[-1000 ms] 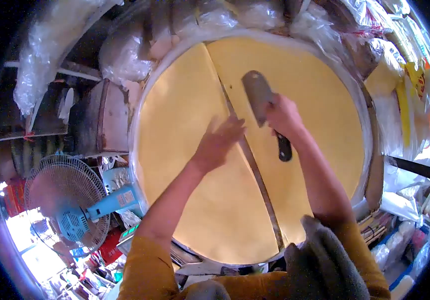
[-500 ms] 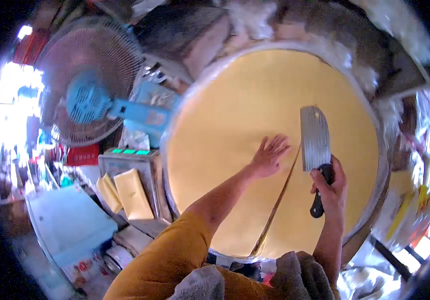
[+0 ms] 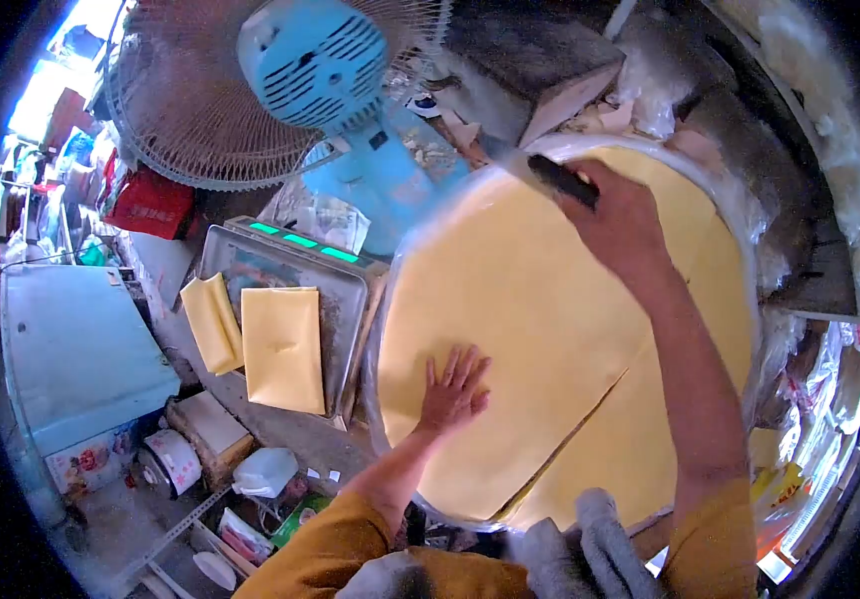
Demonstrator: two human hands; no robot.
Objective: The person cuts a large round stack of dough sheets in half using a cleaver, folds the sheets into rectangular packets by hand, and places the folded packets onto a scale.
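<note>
A large, round, smooth yellow sheet (image 3: 510,329) lies in front of me, with clear plastic round its edge. A dark, straight slit (image 3: 565,444) runs from its near edge towards the middle. My left hand (image 3: 455,389) rests flat on the left part of the sheet, fingers spread, holding nothing. My right hand (image 3: 618,215) grips a cleaver (image 3: 562,182) by its black handle above the far side of the sheet. The blade points to the far left, blurred and seen nearly edge-on near the fan's stand.
A blue fan (image 3: 325,70) stands at the far left, close to the cleaver. Below it is a metal scale (image 3: 300,242) with green displays, and two folded yellow sheets (image 3: 283,349) lie there. A pale blue lid (image 3: 80,344) is at left. A wooden block (image 3: 540,70) lies beyond the sheet.
My right hand has carried the cleaver from the right side to the sheet's far edge, turning the blade leftward. My left hand has moved left, away from the slit. The camera view has shifted.
</note>
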